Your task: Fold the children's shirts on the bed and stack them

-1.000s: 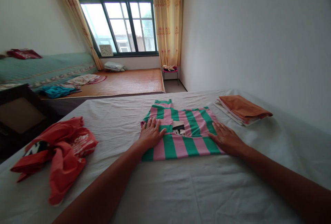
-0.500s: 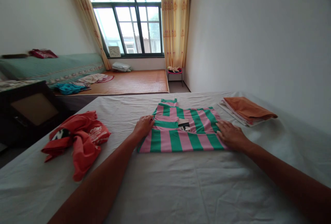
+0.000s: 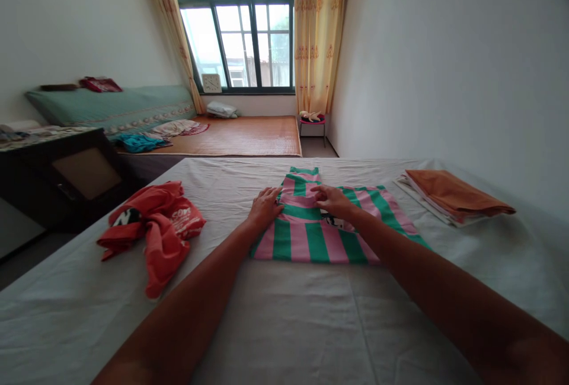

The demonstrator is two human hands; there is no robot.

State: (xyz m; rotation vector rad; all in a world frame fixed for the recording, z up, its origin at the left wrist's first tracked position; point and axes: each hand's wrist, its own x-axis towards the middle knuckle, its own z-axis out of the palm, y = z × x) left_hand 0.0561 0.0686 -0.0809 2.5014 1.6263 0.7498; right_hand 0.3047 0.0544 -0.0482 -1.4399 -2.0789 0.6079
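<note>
A pink-and-green striped shirt (image 3: 306,239), partly folded, lies on the white sheet with a sleeve sticking out at the far side. My left hand (image 3: 265,204) rests on its left edge, fingers stretched forward over the fabric. Reaching across the shirt, my right hand (image 3: 334,201) has its fingers bent and drawn together at the edge of the folded-in sleeve part. A black-and-white print shows partly below that hand. My right forearm covers some of the shirt's right side.
A crumpled red shirt (image 3: 162,225) lies to the left on the white sheet (image 3: 302,320). Folded clothes with an orange-brown one (image 3: 457,192) on top are at the right, near the wall. Beyond stand a mat-covered bed (image 3: 253,133) and a dark cabinet (image 3: 75,165).
My right hand has left the shirt's right edge and moved left to the sleeve fold in the middle. My left hand stays at the left edge. The view has turned slightly left.
</note>
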